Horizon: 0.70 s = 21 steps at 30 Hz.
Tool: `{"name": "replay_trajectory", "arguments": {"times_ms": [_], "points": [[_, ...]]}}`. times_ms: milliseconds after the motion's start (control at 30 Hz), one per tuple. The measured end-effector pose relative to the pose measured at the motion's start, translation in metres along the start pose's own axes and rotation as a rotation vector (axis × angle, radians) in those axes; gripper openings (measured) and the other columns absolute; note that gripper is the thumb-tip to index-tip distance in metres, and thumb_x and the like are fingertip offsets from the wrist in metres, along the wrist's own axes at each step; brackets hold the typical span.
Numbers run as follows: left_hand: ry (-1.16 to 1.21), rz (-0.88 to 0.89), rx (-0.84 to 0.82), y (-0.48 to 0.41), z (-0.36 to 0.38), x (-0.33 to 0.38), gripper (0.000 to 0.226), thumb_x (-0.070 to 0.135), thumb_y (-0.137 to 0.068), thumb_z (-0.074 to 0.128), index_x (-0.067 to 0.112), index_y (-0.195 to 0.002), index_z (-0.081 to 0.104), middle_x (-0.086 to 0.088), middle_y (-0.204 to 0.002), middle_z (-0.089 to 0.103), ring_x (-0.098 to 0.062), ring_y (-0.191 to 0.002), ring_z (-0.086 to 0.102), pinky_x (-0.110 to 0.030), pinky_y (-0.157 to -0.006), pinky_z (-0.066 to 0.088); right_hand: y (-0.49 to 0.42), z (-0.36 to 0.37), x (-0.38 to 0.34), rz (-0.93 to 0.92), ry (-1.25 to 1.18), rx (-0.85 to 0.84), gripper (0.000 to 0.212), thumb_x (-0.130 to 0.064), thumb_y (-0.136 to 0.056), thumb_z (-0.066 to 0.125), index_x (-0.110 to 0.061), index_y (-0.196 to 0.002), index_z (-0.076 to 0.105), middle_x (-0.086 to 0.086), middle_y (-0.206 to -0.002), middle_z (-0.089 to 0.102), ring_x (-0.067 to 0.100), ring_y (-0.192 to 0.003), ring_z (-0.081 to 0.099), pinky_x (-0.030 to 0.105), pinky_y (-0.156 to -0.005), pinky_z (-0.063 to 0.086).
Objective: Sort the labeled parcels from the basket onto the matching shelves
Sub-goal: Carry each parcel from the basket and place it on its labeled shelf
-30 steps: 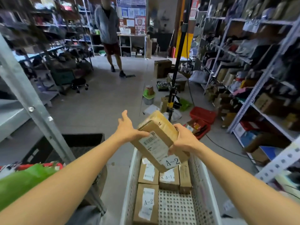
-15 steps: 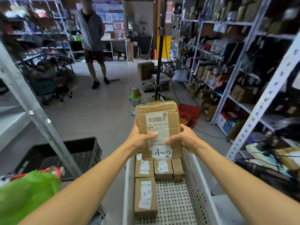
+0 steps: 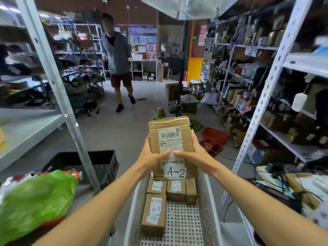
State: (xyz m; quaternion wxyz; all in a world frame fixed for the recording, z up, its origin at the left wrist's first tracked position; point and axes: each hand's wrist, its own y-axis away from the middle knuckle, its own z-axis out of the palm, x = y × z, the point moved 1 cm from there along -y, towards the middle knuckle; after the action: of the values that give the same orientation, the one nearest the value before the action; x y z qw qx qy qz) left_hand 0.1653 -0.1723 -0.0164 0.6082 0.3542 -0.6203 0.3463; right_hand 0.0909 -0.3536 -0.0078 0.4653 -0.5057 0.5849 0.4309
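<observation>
In the white perforated basket [image 3: 136, 201], small taped boxes [image 3: 154, 213], one marked A-2. Above its far end, gripped upright by left hand [image 3: 150, 157] and right hand [image 3: 193, 153], thumbs on the label: a creased brown cardboard parcel [image 3: 171, 126] with barcode sticker and A-2 tag. Beyond, a bystander [image 3: 118, 59] between steel shelves [image 3: 301, 63].

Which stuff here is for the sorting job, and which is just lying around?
For the job: A-2 parcel, left hand and right hand holding it, white basket, boxes inside it, metal shelf.
Just lying about: green bag, black crate, red trays.
</observation>
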Motion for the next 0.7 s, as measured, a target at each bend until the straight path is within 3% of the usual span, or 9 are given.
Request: {"name": "replay_trajectory", "arguments": {"times_ms": [100,233,367,467,567,633,700], "points": [[-0.039,0.002,-0.023,0.019,0.0,0.003,0.091,0.011,-0.07,0.083,0.02,-0.142,0.03,-0.002,-0.128,0.058,-0.014,-0.111,0.061,-0.023,-0.078,0.055,0.02,0.005,0.0,-0.04,-0.007,0.042,0.109,-0.02,-0.074,0.082,-0.03,-0.151,0.005,-0.005,-0.136,0.053,0.006,-0.118,0.057,0.027,-0.096,0.05],[-0.09,0.011,-0.124,0.038,-0.006,0.005,0.083,0.008,-0.073,0.08,0.027,-0.14,0.034,0.008,-0.117,0.063,-0.006,-0.104,0.063,-0.022,-0.082,0.054,0.046,0.018,0.002,-0.014,0.009,0.13,0.117,-0.038,-0.063,0.087,-0.039,-0.15,0.009,-0.007,-0.132,0.058,0.01,-0.119,0.058,0.041,-0.104,0.045],[-0.131,0.04,-0.204,0.065,-0.013,-0.002,0.095,0.016,-0.072,0.083,0.032,-0.147,0.027,0.007,-0.123,0.063,-0.008,-0.111,0.061,-0.034,-0.096,0.051,0.081,0.043,0.003,-0.024,-0.016,0.209,0.095,-0.021,-0.072,0.083,-0.036,-0.143,0.022,-0.003,-0.131,0.059,0.011,-0.116,0.06,0.037,-0.102,0.048],[-0.143,0.02,-0.275,0.086,-0.02,-0.009,0.113,0.032,-0.063,0.087,0.038,-0.15,0.016,0.004,-0.135,0.055,-0.01,-0.122,0.055,-0.041,-0.102,0.047,0.109,0.061,0.009,0.008,-0.054,0.253,0.104,-0.016,-0.076,0.08,-0.028,-0.15,0.009,-0.001,-0.132,0.059,0.01,-0.115,0.061,0.031,-0.098,0.05],[-0.142,-0.004,-0.349,0.11,-0.023,-0.016,0.114,0.032,-0.061,0.087,0.036,-0.151,0.016,0.007,-0.129,0.058,-0.012,-0.118,0.058,-0.043,-0.102,0.047,0.141,0.081,0.015,0.04,-0.049,0.322,0.116,-0.012,-0.075,0.081,-0.027,-0.153,-0.003,-0.007,-0.128,0.057,0.0,-0.107,0.06,0.016,-0.087,0.051],[-0.141,-0.002,-0.388,0.126,-0.021,-0.018,0.105,0.021,-0.066,0.086,0.031,-0.149,0.022,0.006,-0.124,0.062,-0.01,-0.111,0.062,-0.038,-0.097,0.051,0.165,0.091,0.02,0.057,-0.025,0.328,0.127,-0.012,-0.066,0.087,-0.029,-0.152,-0.005,-0.007,-0.128,0.057,0.001,-0.11,0.06,0.023,-0.093,0.051],[-0.136,-0.002,-0.431,0.143,-0.017,-0.021,0.098,0.013,-0.071,0.083,0.032,-0.147,0.025,0.004,-0.124,0.062,-0.008,-0.11,0.063,-0.032,-0.092,0.053,0.189,0.099,0.025,0.099,-0.013,0.342,0.139,-0.022,-0.057,0.092,-0.034,-0.151,-0.009,-0.003,-0.134,0.056,0.009,-0.119,0.058,0.041,-0.103,0.047]]}}
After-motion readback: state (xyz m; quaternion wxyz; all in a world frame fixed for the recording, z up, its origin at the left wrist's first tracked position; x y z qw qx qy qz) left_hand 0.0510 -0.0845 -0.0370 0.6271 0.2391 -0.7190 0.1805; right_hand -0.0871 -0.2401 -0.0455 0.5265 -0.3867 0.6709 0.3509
